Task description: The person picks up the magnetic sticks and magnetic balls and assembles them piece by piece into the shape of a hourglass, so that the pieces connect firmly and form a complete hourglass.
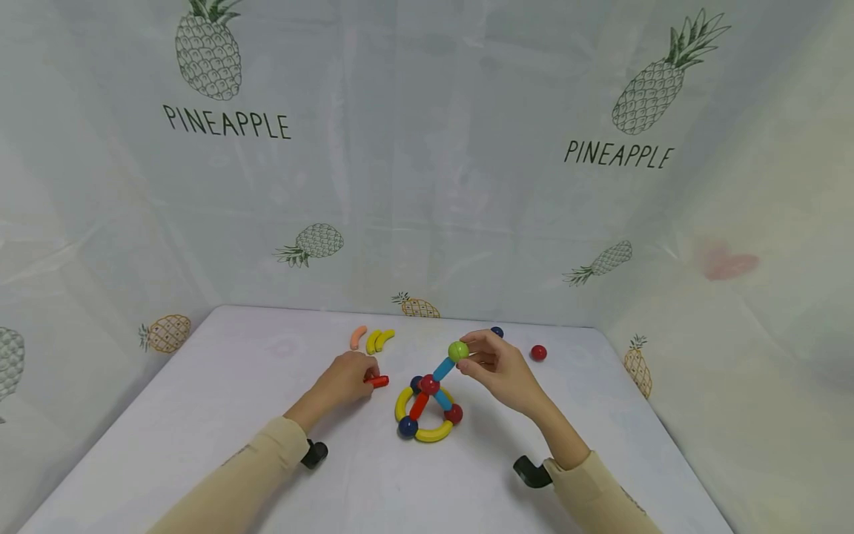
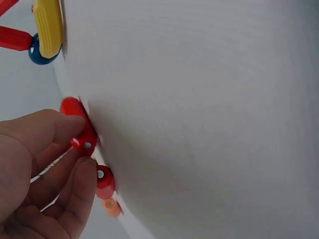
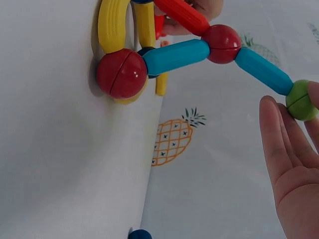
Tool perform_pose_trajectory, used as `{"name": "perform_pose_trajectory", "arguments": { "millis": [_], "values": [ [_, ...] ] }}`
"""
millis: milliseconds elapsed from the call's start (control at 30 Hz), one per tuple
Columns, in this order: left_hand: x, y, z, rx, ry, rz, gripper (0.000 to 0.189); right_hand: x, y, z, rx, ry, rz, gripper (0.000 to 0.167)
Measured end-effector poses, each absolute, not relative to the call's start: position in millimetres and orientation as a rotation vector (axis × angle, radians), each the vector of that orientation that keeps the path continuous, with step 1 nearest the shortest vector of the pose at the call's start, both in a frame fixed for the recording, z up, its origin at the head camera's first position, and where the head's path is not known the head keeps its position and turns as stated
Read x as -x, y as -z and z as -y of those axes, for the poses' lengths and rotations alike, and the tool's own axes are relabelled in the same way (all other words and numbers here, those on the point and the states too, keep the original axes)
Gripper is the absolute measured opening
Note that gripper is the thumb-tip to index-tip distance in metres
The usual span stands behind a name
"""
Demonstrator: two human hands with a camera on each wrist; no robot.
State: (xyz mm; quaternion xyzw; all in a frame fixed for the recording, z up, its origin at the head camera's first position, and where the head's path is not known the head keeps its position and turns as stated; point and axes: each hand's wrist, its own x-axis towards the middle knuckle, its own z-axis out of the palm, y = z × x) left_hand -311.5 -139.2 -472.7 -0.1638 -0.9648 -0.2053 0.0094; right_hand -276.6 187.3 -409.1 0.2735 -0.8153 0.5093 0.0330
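A ring of curved yellow rods (image 1: 434, 432) and balls lies on the table. Red and blue rods rise from it to a red ball (image 1: 430, 384) at the top. From that ball a blue rod (image 3: 264, 70) slants up to a green ball (image 1: 457, 351). My right hand (image 1: 500, 371) pinches the green ball between thumb and fingers. Left of the ring, my left hand (image 1: 343, 382) pinches a short red rod (image 2: 75, 112) low at the tabletop. Another red rod (image 2: 104, 183) lies just beyond the fingertips in the left wrist view.
Curved yellow rods (image 1: 380, 341) and an orange one (image 1: 358, 337) lie at the back of the table. A loose red ball (image 1: 538, 353) and a dark blue ball (image 1: 497, 331) lie at the back right. A pineapple-printed sheet (image 1: 427, 185) hangs behind the table.
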Motion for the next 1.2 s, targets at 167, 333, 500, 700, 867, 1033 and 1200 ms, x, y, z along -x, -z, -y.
{"name": "perform_pose_trajectory", "arguments": {
  "millis": [167, 333, 500, 700, 867, 1033, 1200],
  "values": [
    [310.4, 474.5, 138.6, 0.52, 0.685, 2.975, 0.022, 276.6, 409.7, -187.6, -0.838, -1.56, 2.513, 0.036],
    [308.4, 468.0, 138.4, 0.489, 0.911, 2.882, 0.029, 276.6, 409.5, -187.1, -0.837, -1.555, 2.516, 0.036],
    [299.0, 447.9, 131.9, 0.487, 1.248, 2.734, 0.027, 276.5, 408.0, -186.3, -0.848, -1.548, 2.504, 0.035],
    [284.9, 430.0, 115.7, 0.584, 1.486, 2.592, 0.026, 278.7, 407.9, -185.9, -0.839, -1.539, 2.505, 0.035],
    [278.5, 426.9, 104.0, 0.6, 1.617, 2.55, 0.027, 282.0, 408.9, -184.8, -0.822, -1.53, 2.527, 0.035],
    [276.6, 428.6, 96.8, 0.615, 1.648, 2.559, 0.027, 285.4, 409.2, -183.9, -0.82, -1.523, 2.537, 0.035],
    [276.1, 430.1, 92.9, 0.619, 1.683, 2.551, 0.029, 289.8, 408.2, -182.4, -0.804, -1.486, 2.563, 0.036]
  ]
}}
